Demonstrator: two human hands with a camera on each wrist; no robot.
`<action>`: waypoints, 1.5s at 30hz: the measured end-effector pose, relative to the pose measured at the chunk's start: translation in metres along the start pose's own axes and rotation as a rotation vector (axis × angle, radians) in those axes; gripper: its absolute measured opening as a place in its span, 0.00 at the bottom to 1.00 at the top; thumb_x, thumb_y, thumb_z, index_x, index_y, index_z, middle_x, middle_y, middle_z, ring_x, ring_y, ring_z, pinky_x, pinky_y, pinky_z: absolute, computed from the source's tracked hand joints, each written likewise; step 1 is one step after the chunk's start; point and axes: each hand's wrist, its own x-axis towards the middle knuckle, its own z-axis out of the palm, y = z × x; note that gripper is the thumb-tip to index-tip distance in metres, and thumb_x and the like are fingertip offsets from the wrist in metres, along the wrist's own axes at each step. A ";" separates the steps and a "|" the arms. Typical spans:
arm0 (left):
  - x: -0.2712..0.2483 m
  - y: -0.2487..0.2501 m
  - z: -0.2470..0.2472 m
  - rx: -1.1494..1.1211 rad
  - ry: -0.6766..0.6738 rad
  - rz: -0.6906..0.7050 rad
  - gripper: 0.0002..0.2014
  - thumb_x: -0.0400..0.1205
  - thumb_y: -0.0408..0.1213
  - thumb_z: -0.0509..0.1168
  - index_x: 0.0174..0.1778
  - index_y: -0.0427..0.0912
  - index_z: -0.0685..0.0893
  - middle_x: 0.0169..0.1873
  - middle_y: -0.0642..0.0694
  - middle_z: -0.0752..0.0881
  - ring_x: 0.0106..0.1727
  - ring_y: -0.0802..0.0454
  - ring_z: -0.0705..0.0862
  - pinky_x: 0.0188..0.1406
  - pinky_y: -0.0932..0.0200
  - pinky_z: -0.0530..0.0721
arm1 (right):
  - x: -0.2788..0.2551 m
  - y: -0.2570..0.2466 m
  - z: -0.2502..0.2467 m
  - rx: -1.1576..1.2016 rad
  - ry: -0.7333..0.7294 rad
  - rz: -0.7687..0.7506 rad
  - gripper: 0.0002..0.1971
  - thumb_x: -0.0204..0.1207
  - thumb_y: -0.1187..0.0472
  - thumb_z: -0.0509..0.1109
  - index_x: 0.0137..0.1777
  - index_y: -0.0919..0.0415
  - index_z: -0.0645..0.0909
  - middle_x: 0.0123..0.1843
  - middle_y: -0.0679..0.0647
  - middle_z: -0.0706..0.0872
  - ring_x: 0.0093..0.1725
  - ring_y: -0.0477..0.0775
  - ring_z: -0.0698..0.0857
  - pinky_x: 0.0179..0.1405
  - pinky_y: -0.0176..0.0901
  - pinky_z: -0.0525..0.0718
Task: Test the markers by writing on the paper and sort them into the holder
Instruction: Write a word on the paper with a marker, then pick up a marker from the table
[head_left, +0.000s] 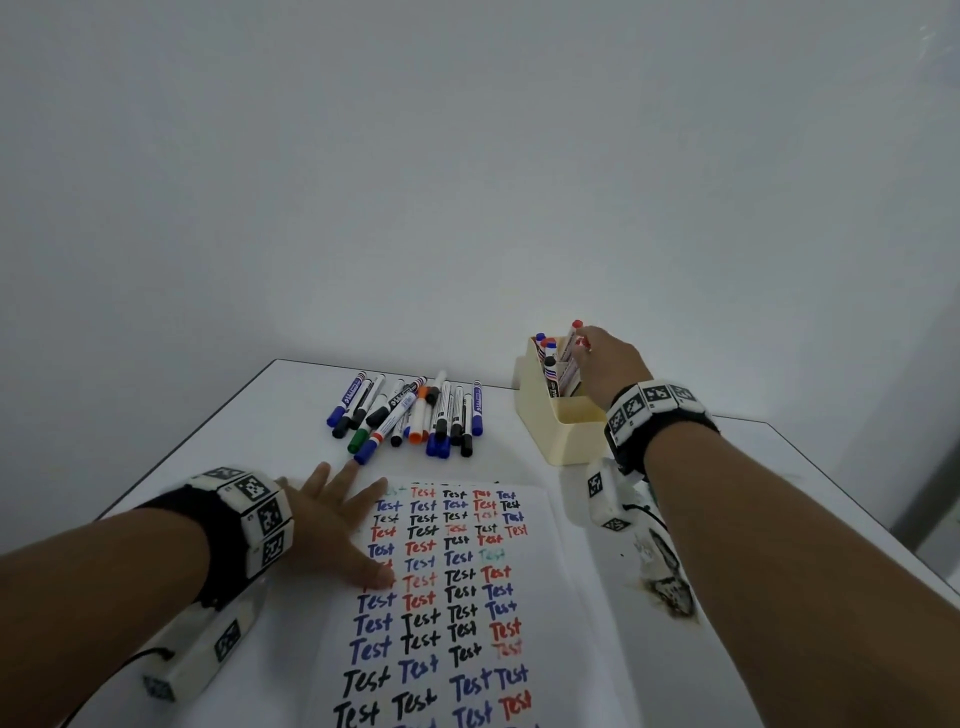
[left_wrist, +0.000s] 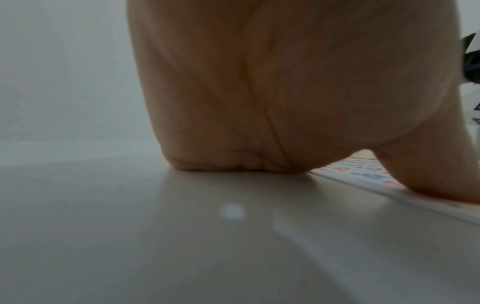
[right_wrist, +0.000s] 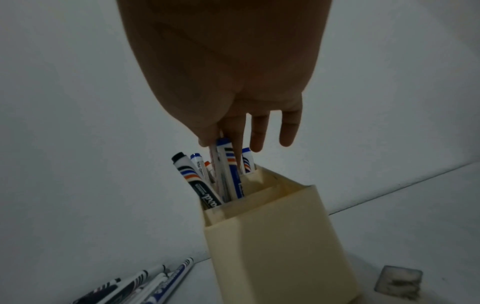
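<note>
My left hand (head_left: 337, 519) lies flat with spread fingers on the left edge of the white paper (head_left: 467, 613), which is covered in rows of "Test" in black, blue and red. In the left wrist view the palm (left_wrist: 259, 102) presses on the table beside the paper (left_wrist: 363, 172). My right hand (head_left: 589, 348) pinches a red-capped marker (head_left: 574, 338) upright in the back compartment of the cream holder (head_left: 550, 426). In the right wrist view thumb and fingers grip that marker (right_wrist: 217, 181) among several markers standing in the holder (right_wrist: 272, 246). A pile of loose markers (head_left: 410, 413) lies behind the paper.
The white table (head_left: 234, 441) butts against a plain wall. The holder's front compartment (head_left: 576, 413) looks empty. A small scuffed grey block (right_wrist: 397, 281) lies on the table right of the holder. The table's right edge (head_left: 857, 504) runs close to my right forearm.
</note>
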 end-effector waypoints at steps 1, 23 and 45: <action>0.000 0.000 0.000 -0.002 0.000 0.000 0.66 0.58 0.88 0.56 0.82 0.63 0.26 0.84 0.48 0.24 0.86 0.40 0.29 0.83 0.28 0.37 | 0.002 0.002 0.003 -0.045 -0.029 -0.008 0.14 0.90 0.50 0.53 0.63 0.52 0.77 0.50 0.56 0.86 0.57 0.68 0.85 0.61 0.62 0.84; -0.001 -0.001 -0.001 -0.007 -0.008 -0.007 0.69 0.52 0.91 0.54 0.82 0.65 0.26 0.83 0.49 0.23 0.85 0.41 0.29 0.82 0.27 0.38 | -0.039 -0.079 0.039 -0.285 -0.432 -0.396 0.23 0.92 0.62 0.57 0.86 0.55 0.69 0.86 0.56 0.72 0.84 0.57 0.71 0.80 0.49 0.68; -0.007 -0.001 -0.001 0.015 -0.004 0.013 0.66 0.57 0.90 0.53 0.81 0.65 0.25 0.83 0.50 0.23 0.86 0.42 0.29 0.83 0.28 0.39 | -0.045 -0.051 0.063 -0.413 -0.493 -0.291 0.20 0.90 0.51 0.61 0.74 0.61 0.83 0.74 0.58 0.83 0.72 0.59 0.81 0.70 0.48 0.78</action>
